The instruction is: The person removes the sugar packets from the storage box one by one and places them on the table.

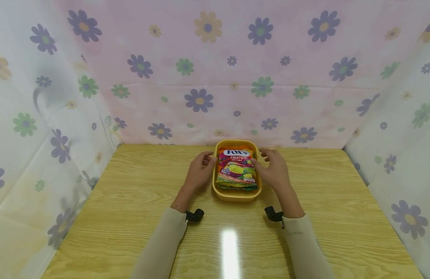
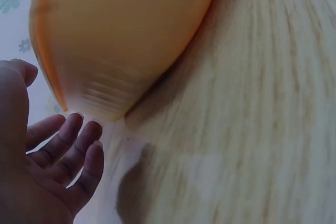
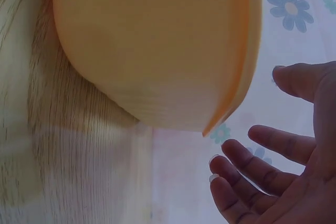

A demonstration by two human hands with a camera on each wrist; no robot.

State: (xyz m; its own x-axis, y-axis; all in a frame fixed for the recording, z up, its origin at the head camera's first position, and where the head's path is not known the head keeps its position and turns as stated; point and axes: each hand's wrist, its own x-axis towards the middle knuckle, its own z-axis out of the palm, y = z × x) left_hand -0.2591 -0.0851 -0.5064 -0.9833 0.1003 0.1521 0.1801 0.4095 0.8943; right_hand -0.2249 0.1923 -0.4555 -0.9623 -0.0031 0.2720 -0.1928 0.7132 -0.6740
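A yellow-orange plastic tub (image 1: 237,197) with rounded corners stands at the back middle of the table. Inside it lie Fox's Fruits candy bags (image 1: 237,164), a purple-pink one on top and the edges of others under it. My left hand (image 1: 199,170) is at the tub's left side, its fingers loosely bent beside the rim. On the opposite side is my right hand (image 1: 275,170), the thumb spread from the fingers and overlapping the rim in the head view. Both wrist views show the tub's outer wall (image 2: 126,30), with fingertips close to the rim and nothing held.
The tub rests on a wood-grain table (image 1: 131,205) near its back edge. Flower-patterned cloth (image 1: 208,69) hangs behind and at both sides. Each wrist, in a pale sleeve (image 1: 162,240), wears a black device (image 1: 195,215). A bright light reflection falls on the front of the table.
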